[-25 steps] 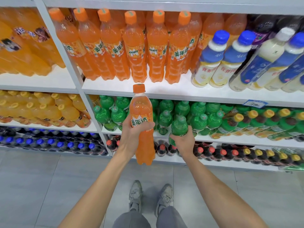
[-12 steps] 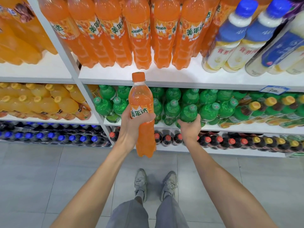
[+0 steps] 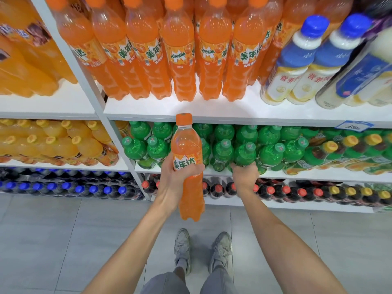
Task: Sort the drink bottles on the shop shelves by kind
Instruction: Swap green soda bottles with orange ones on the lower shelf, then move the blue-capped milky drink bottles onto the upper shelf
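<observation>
Floor: we see grey tiles [image 3: 53,240] below us, with two pale shoes [image 3: 182,249] side by side and grey trouser legs at the bottom edge.
Left hand: the left hand [image 3: 176,181] wraps thumb and fingers round the middle of an orange bottle [image 3: 186,149].
Orange bottle: we find it upright in the air in front of the shelves, label toward us, its orange cap level with the front edge of the upper shelf [image 3: 233,111].
Right hand: the right hand [image 3: 245,177] reaches to the middle shelf [image 3: 297,177] and curls round the lower part of a green bottle [image 3: 244,154].
Green bottle: it is at the shelf front among the other green bottles [image 3: 220,149]; we cannot tell whether it is lifted.
Lowest shelf: dark bottles with red caps [image 3: 271,190] stand below both hands.
Middle shelf, right: bottles with yellow caps [image 3: 331,149] sit beside the green ones.
Upper shelf: we see a row of tall orange bottles [image 3: 180,60], with white bottles with blue caps [image 3: 286,71] to their right.
Left bay: yellow bottles [image 3: 53,141] above dark bottles with blue caps [image 3: 63,186].
</observation>
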